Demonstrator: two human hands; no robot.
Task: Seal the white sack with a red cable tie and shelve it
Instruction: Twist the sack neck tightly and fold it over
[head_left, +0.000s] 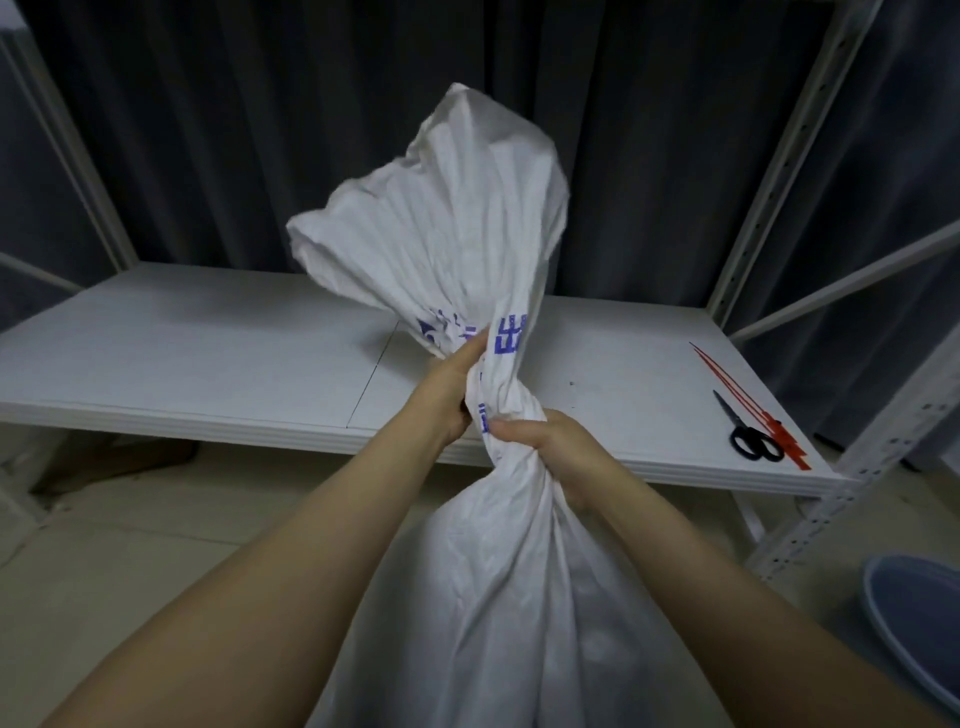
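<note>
The white sack (498, 597) with blue print stands on the floor in front of me, its neck gathered and twisted. My left hand (449, 395) grips the twisted neck from the left, just above my right hand (545, 441), which clamps the neck lower down. The loose top of the sack fans out above both hands. A few red cable ties (748, 402) lie on the right end of the white shelf (208, 353), apart from my hands.
Black-handled scissors (748, 434) lie beside the cable ties. White metal rack uprights (779, 171) frame the shelf, with a dark curtain behind. A blue basin (919, 618) sits on the tiled floor at lower right.
</note>
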